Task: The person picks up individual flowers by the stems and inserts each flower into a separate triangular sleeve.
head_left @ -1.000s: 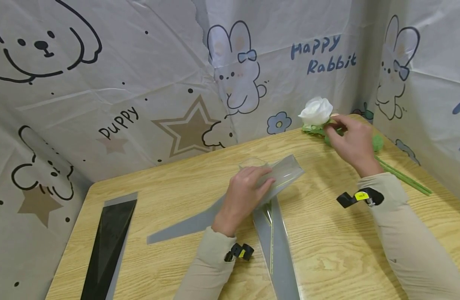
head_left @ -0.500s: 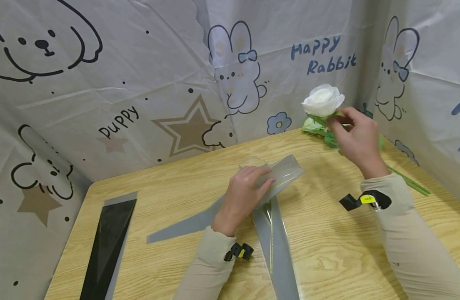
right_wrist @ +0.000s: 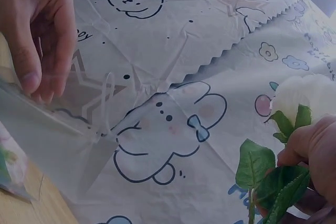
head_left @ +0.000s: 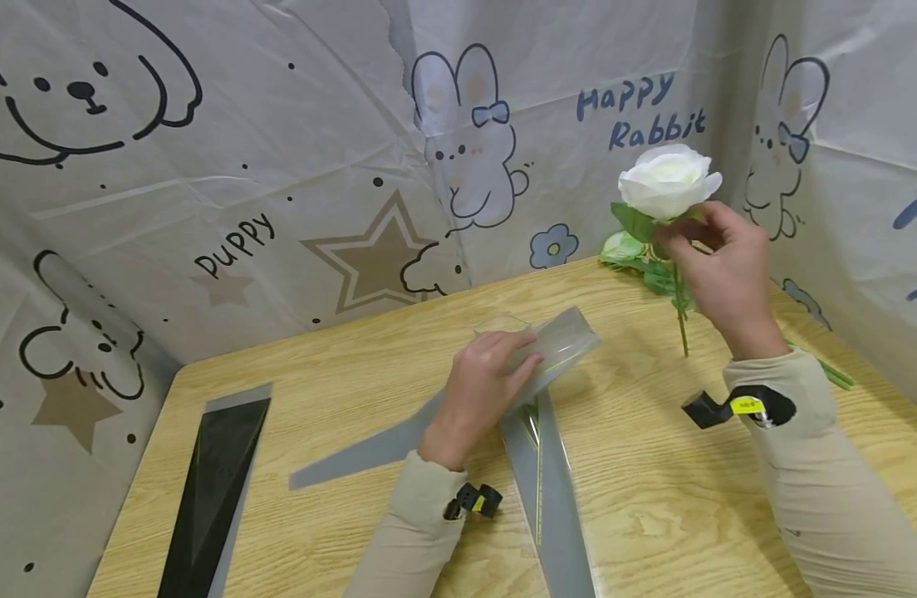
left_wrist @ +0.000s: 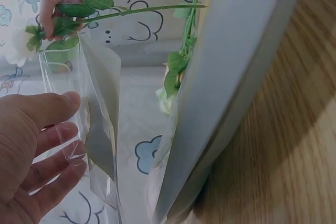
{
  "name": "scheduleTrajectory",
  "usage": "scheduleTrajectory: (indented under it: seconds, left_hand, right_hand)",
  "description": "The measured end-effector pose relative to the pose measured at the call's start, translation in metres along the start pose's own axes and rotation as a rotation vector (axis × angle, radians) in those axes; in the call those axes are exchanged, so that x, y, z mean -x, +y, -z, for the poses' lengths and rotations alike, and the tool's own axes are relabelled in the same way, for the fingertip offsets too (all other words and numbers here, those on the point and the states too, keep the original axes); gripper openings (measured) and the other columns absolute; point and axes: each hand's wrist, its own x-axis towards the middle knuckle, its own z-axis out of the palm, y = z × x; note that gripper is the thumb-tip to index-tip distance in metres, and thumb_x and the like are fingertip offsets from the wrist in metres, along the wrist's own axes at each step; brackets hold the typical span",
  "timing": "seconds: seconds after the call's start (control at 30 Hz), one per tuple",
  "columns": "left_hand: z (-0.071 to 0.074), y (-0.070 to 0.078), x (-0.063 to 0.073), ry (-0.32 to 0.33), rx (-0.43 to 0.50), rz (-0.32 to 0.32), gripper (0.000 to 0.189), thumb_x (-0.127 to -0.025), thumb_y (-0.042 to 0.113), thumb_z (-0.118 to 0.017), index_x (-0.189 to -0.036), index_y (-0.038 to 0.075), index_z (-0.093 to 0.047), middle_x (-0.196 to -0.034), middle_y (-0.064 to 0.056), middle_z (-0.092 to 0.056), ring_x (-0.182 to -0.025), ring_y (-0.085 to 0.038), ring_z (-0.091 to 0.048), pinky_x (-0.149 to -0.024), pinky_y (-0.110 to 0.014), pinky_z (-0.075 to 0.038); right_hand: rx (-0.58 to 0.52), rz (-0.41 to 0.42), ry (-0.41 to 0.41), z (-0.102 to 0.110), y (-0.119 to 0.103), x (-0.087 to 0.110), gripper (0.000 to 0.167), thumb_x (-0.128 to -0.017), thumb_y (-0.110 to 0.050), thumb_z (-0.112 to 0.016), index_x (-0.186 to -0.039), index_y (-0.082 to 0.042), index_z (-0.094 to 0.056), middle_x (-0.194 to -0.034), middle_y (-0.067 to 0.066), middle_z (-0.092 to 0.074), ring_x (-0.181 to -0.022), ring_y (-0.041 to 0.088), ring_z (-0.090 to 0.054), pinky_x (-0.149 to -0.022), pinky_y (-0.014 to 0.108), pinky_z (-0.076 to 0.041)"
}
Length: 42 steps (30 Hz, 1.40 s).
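Note:
My right hand pinches a white artificial rose just under its bloom. The rose is upright, and its thin green stem with leaves hangs below the fingers. My left hand holds a flower sleeve, clear on one side and grey on the other, between thumb and fingers. In the left wrist view the clear film bows out at the mouth of the sleeve. Its narrow end slants down to the left. The rose is above and to the right of the sleeve's wide end, apart from it in the head view.
Beneath the held sleeve lies a second grey sleeve. A black sleeve lies at the table's left. More artificial flowers with green stems lie at the back right. A printed cloth walls in the wooden table.
My right hand has lifted the white rose from the other flowers, up and slightly rightward, so its stem now hangs free. The left hand and its sleeve stay almost still.

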Motion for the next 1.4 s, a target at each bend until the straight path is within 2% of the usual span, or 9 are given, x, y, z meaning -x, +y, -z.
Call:
scheduleTrajectory:
  seconds: [0.1,0.3,0.4,0.6,0.73,0.9,1.03,1.17,1.4]
  left_hand:
    - [0.001,0.0,0.0,-0.009,0.0,0.013,0.025,-0.091,0.02,-0.08,-0.112,0.007,-0.077,-0.106,-0.008,-0.081,-0.096,-0.019,-0.078,-0.087,-0.027,-0.064]
    - [-0.001,-0.002,0.001,-0.011,-0.001,0.028,0.025,-0.091,0.02,-0.08,-0.112,0.006,-0.078,-0.107,-0.008,-0.081,-0.097,-0.019,-0.078,-0.087,-0.028,-0.064]
    - [0.0,-0.002,0.001,-0.019,-0.004,0.039,0.025,-0.092,0.021,-0.08,-0.112,0.006,-0.077,-0.107,-0.008,-0.081,-0.098,-0.019,-0.078,-0.088,-0.028,-0.064]
    - [-0.001,-0.004,0.001,-0.036,0.0,0.061,0.025,-0.093,0.021,-0.079,-0.113,0.007,-0.077,-0.108,-0.008,-0.081,-0.099,-0.02,-0.077,-0.089,-0.028,-0.064]
    - [-0.002,-0.004,0.001,-0.045,0.0,0.066,0.025,-0.093,0.021,-0.078,-0.113,0.006,-0.077,-0.109,-0.009,-0.081,-0.099,-0.02,-0.077,-0.089,-0.028,-0.064]
    - [-0.002,-0.004,0.001,-0.055,-0.011,0.062,0.025,-0.094,0.022,-0.078,-0.113,0.007,-0.077,-0.109,-0.007,-0.081,-0.101,-0.02,-0.077,-0.091,-0.03,-0.064]
    - [-0.003,-0.004,0.001,-0.058,-0.015,0.059,0.025,-0.094,0.022,-0.078,-0.113,0.008,-0.077,-0.11,-0.007,-0.081,-0.101,-0.02,-0.077,-0.091,-0.031,-0.064]
    - [-0.003,-0.004,0.001,-0.058,-0.016,0.053,0.024,-0.094,0.022,-0.078,-0.113,0.007,-0.077,-0.109,-0.008,-0.081,-0.101,-0.021,-0.077,-0.09,-0.032,-0.064]
    - [-0.004,-0.004,0.002,-0.059,-0.024,0.048,0.024,-0.093,0.022,-0.078,-0.112,0.008,-0.077,-0.108,-0.007,-0.081,-0.099,-0.02,-0.077,-0.089,-0.032,-0.064]
  right_hand:
    - [-0.05,-0.032,0.007,0.001,-0.003,0.0,0.029,-0.093,-0.012,-0.076,-0.121,-0.013,-0.074,-0.099,-0.024,-0.07,-0.094,-0.005,-0.069,-0.084,0.006,-0.055]
    - [-0.136,-0.098,0.047,0.004,-0.006,-0.001,0.028,-0.09,-0.01,-0.078,-0.118,-0.015,-0.075,-0.089,-0.018,-0.071,-0.086,0.0,-0.067,-0.076,0.008,-0.056]
    - [-0.254,-0.119,0.051,0.005,-0.008,-0.001,0.031,-0.09,-0.005,-0.078,-0.12,-0.012,-0.074,-0.09,-0.012,-0.072,-0.085,0.003,-0.069,-0.074,0.01,-0.057]
    - [-0.527,-0.136,0.084,0.006,-0.01,-0.003,0.032,-0.088,0.002,-0.078,-0.119,-0.005,-0.073,-0.095,-0.001,-0.071,-0.089,0.01,-0.069,-0.079,0.013,-0.059]
    - [-0.655,-0.141,0.156,0.005,-0.011,-0.006,0.024,-0.086,0.007,-0.077,-0.108,-0.001,-0.074,-0.091,0.003,-0.071,-0.084,0.012,-0.067,-0.073,0.015,-0.058]
    - [-0.826,-0.167,0.269,0.007,-0.012,-0.012,0.02,-0.08,0.013,-0.08,-0.096,0.005,-0.072,-0.082,0.007,-0.071,-0.07,0.015,-0.068,-0.058,0.018,-0.057]
    - [-0.944,-0.192,0.329,0.012,-0.012,-0.016,0.021,-0.079,0.016,-0.08,-0.094,0.009,-0.067,-0.08,0.011,-0.07,-0.065,0.019,-0.07,-0.056,0.023,-0.06]
    - [-1.04,-0.21,0.376,0.017,-0.014,-0.019,0.023,-0.081,0.019,-0.076,-0.099,0.011,-0.065,-0.081,0.014,-0.069,-0.063,0.024,-0.07,-0.054,0.028,-0.061]
    - [-1.123,-0.158,0.51,0.021,-0.023,-0.023,0.024,-0.081,0.022,-0.072,-0.102,0.017,-0.063,-0.079,0.019,-0.067,-0.063,0.029,-0.067,-0.059,0.033,-0.063]
